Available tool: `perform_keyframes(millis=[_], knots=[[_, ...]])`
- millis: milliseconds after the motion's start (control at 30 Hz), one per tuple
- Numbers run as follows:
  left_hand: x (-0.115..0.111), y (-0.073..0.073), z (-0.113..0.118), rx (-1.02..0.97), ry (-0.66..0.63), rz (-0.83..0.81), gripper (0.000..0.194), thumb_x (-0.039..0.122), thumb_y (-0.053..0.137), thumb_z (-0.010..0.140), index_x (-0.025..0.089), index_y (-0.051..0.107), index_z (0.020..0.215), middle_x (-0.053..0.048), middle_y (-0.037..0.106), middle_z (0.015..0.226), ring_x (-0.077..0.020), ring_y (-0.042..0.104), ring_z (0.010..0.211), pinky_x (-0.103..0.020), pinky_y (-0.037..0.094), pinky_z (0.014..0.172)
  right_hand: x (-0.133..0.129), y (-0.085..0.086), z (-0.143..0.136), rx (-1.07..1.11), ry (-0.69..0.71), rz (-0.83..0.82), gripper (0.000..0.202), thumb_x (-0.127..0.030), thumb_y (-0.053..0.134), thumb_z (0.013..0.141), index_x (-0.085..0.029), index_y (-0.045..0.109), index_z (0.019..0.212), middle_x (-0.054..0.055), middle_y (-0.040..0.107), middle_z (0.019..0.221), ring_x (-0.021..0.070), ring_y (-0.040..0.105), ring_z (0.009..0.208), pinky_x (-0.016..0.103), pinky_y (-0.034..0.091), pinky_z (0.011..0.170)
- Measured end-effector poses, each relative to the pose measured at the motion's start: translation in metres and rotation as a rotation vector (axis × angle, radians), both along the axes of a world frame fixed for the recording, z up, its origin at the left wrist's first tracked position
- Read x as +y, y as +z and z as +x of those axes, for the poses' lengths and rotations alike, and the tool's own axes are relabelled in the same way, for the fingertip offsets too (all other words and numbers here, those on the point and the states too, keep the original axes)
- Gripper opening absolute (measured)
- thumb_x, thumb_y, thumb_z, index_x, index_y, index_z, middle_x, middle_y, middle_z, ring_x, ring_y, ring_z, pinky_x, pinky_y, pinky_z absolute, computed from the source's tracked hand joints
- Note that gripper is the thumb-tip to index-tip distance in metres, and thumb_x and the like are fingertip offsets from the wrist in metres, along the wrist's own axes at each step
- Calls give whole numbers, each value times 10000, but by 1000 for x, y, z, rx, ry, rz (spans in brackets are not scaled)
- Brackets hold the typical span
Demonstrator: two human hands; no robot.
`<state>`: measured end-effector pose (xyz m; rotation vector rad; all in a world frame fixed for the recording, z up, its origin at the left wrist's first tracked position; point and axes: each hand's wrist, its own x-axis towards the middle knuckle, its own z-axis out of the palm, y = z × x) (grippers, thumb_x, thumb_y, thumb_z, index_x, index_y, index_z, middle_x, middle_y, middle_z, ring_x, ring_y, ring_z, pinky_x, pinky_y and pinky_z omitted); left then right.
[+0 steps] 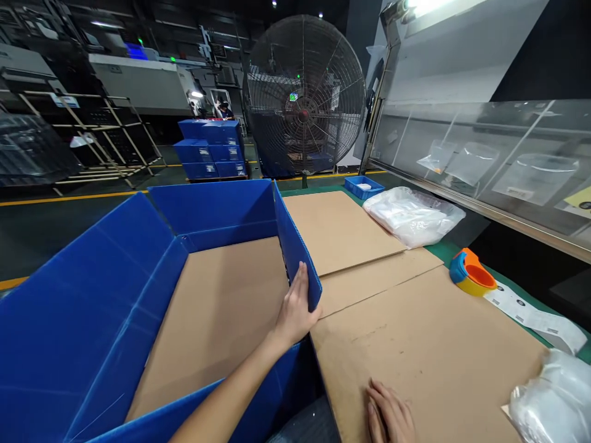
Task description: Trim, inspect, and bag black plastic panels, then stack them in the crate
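A large blue box [133, 307] with raised flaps stands at the left, a brown cardboard sheet [231, 295] lying inside it. My left hand [295, 307] grips the edge of the box's right flap [295, 246], fingers on the inner side and thumb around the outside. Low in the view, my right hand [390, 412] rests on the cardboard-covered table [415, 344], its fingers stretched out and nothing in it.
Cardboard sheets [337, 227], a clear plastic bag bundle [413, 215], a small blue tray [364, 186], an orange, blue and yellow tape holder [473, 272] and a label strip [530, 314] lie on the table. A big fan [303, 95] stands ahead.
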<state>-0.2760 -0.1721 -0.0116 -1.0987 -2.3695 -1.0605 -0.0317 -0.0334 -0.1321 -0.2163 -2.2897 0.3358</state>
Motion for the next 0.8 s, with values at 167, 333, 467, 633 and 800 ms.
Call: perform_keyframes(millis=[167, 333, 467, 633, 800], knots=[[-9, 3, 3, -78, 34, 13, 968, 172, 555, 776, 255, -61, 1517, -76, 137, 1592, -268, 241, 1428, -436, 325, 1147, -13, -5, -1, 27, -67, -134, 338, -387, 430, 962, -219, 722, 933, 72, 751, 977, 235, 700, 908, 372, 526, 816], [-18, 7, 6, -108, 48, 17, 913, 215, 549, 818, 233, -34, 1521, -100, 165, 1585, -271, 269, 1421, -443, 326, 1140, -1, -3, 4, -59, 0, 8, 313, -372, 445, 956, -219, 715, 995, 66, 748, 1010, 224, 705, 918, 338, 547, 805], [-21, 8, 6, -74, 60, -3, 906, 298, 559, 851, 227, -49, 1519, -130, 188, 1577, -280, 278, 1418, -466, 327, 1131, 12, -2, 7, -74, 86, 138, 275, -362, 494, 935, -219, 701, 1047, 58, 748, 1026, 205, 714, 906, 296, 566, 771], [-24, 8, 6, -67, 64, -30, 952, 428, 594, 843, 236, -49, 1518, -153, 192, 1573, -304, 279, 1415, -489, 327, 1120, 12, -3, 7, -81, 90, 133, 278, -363, 489, 940, -216, 701, 1045, 57, 743, 1047, 203, 712, 921, 296, 559, 778], [-30, 10, 6, -156, 32, -31, 985, 543, 580, 831, 229, -53, 1517, -164, 164, 1578, -317, 224, 1433, -517, 277, 1136, 14, -4, 8, -81, 100, 183, 271, -343, 500, 931, -199, 701, 1041, 53, 746, 1036, 201, 714, 910, 299, 544, 777]])
